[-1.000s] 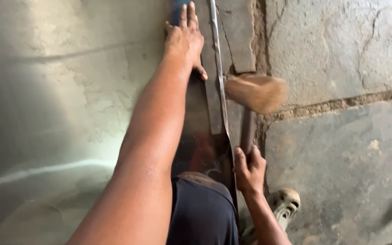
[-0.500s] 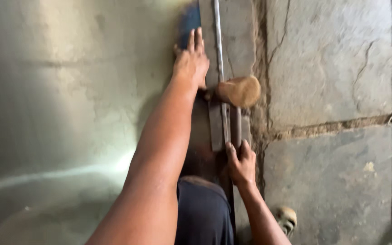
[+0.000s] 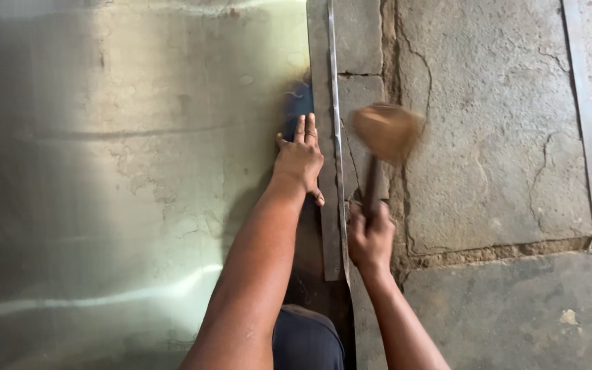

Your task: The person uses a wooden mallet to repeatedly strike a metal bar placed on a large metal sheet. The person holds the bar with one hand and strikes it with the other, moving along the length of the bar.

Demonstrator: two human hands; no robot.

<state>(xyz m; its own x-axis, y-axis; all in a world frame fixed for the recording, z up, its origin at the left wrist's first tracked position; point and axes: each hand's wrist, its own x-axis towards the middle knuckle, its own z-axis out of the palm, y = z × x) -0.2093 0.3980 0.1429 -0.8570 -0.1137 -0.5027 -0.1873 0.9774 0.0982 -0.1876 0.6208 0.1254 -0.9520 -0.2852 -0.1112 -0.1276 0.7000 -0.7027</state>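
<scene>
- Cracked stone floor slabs (image 3: 488,137), with a crumbled joint (image 3: 495,250) running across them.
- Thin metal strip (image 3: 587,157), lying upon the slabs at their right edge.
- Dark cloth (image 3: 306,339), left of the slabs, at bottom.

glossy smooth metal sheet (image 3: 131,185), wooden mallet (image 3: 385,130), dull metal strip (image 3: 334,137), rough cracked stone floor (image 3: 495,137)

I see the metal sheet (image 3: 125,185) spreading left of my left hand (image 3: 301,161), which lies flat on its edge. The metal bar (image 3: 330,137) runs between my hands. The mallet (image 3: 385,133) (blurred) rises beyond my right hand (image 3: 370,236), over stone floor (image 3: 501,157).
</scene>
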